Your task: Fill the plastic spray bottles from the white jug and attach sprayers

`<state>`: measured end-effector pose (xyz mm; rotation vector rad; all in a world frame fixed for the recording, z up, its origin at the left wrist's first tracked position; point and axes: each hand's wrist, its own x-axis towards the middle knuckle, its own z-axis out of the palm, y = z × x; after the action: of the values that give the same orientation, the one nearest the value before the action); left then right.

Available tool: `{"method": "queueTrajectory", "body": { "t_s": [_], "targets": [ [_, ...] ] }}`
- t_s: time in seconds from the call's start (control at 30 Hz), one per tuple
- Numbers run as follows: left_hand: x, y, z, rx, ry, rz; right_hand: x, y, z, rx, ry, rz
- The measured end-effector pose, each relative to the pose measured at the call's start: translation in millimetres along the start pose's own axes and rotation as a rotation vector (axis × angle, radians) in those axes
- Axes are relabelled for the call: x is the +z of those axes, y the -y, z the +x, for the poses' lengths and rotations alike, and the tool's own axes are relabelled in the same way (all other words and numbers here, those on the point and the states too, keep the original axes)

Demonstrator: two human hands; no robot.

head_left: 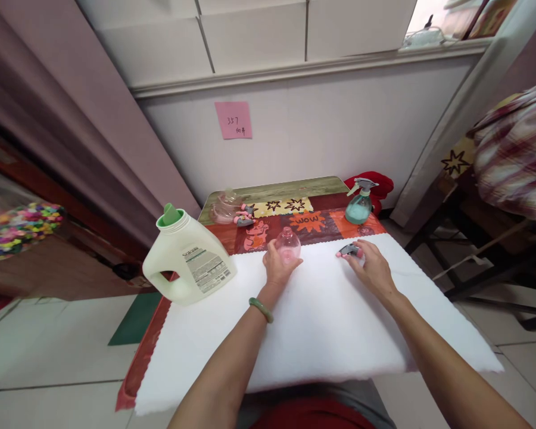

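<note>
My left hand (279, 263) is wrapped round a clear pink spray bottle (289, 243) without its top, upright on the white cloth (321, 322). To the right, my right hand (371, 265) grips a grey and pink spray head (350, 251) just over the cloth. At the left stands a big pale-green detergent jug (192, 256) with a green spout and no cap on it. A spray bottle of green liquid (359, 206), its grey sprayer fitted, stands at the back right. Clear pinkish bottles (224, 208) and loose spray heads (245, 219) are at the back left.
A patterned cover (306, 223) shows along the table's back, against the wall. A pink note (233, 120) is stuck on that wall. Dark stools (477, 262) stand to the right, and a bag of colourful small pieces (22, 229) is at the far left.
</note>
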<state>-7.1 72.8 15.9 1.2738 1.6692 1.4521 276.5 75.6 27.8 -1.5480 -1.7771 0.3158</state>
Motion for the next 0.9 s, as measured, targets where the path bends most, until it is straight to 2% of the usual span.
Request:
{"method": "queueTrajectory", "body": {
  "t_s": [0.2, 0.3, 0.4, 0.47, 0.53, 0.6, 0.73, 0.8, 0.9],
  "targets": [
    [2.9, 4.1, -1.1, 0.011, -0.001, 0.112, 13.9, 25.0, -23.0, -0.069, 0.012, 0.149],
    [2.4, 3.2, 0.3, 0.014, 0.007, 0.110, 17.0, 36.9, -30.5, -0.031, 0.014, 0.172],
    [-5.1, -0.4, -4.3, 0.044, 0.020, 0.068, 13.8, 55.6, -37.4, 0.009, -0.023, 0.209],
    [-16.3, -4.8, -15.8, 0.094, 0.009, 0.029, 10.0, 72.4, -43.1, -0.020, -0.088, 0.246],
    [-32.9, -10.3, -34.5, 0.145, -0.038, -0.001, 8.2, 91.9, -50.8, -0.091, -0.147, 0.282],
    [-54.5, -15.0, -56.5, 0.172, -0.123, -0.019, 11.7, 113.3, -60.4, -0.179, -0.152, 0.336],
    [-111.5, -14.2, -89.9, 0.156, -0.407, -0.039, 41.6, 161.8, -78.7, -0.262, 0.014, 0.583],
    [-145.4, -8.6, -96.5, 0.113, -0.569, -0.049, 67.0, 188.0, -82.9, -0.202, 0.142, 0.748],
    [-196.8, 0.8, -98.7, 0.051, -0.755, -0.063, 111.8, 223.9, -81.7, 0.007, 0.287, 0.956]
  ]
}}
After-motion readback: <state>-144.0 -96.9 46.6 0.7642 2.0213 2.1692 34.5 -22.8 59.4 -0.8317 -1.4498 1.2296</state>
